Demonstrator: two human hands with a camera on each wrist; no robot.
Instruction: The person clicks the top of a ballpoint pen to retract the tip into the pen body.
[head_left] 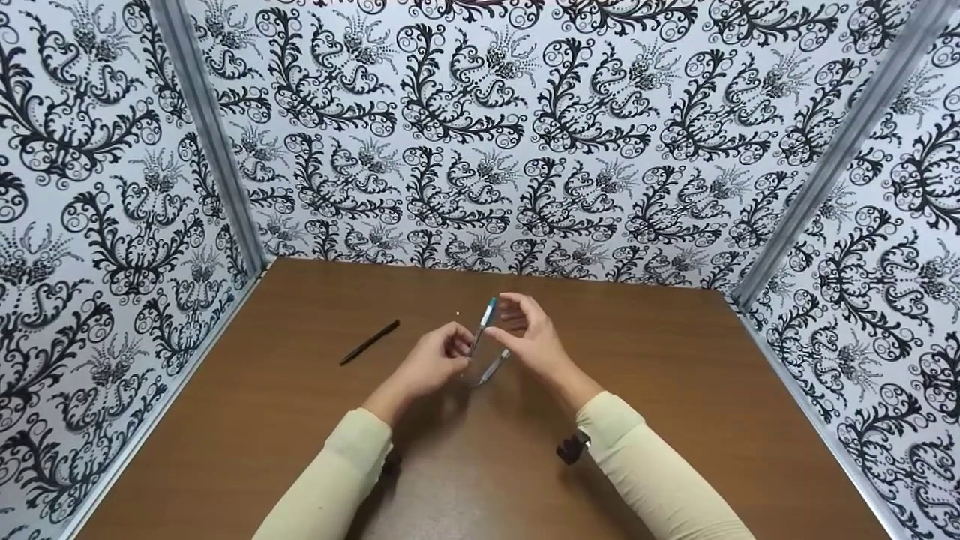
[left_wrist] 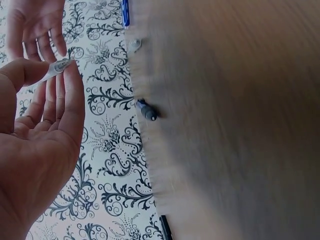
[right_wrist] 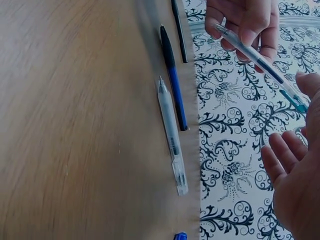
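A clear-barrelled pen (right_wrist: 265, 65) with a teal clip slants up between the two hands, above the table. My left hand (head_left: 442, 352) pinches its tip end between thumb and forefinger. In the left wrist view that pinch shows close up, over the pen's clear end (left_wrist: 57, 67). My right hand (head_left: 529, 330) is at the teal end, its thumb right beside the barrel and its other fingers spread loosely away from the pen. On the table under the hands lies another clear pen (right_wrist: 171, 135). Next to that one is a blue pen with a black grip (right_wrist: 172, 77).
A black pen (head_left: 370, 343) lies on the brown table (head_left: 637, 360), left of the hands. The rounded blue end of another item (right_wrist: 181, 236) shows at the right wrist view's lower edge. Patterned black-and-white walls (head_left: 465, 150) enclose the table's back and sides.
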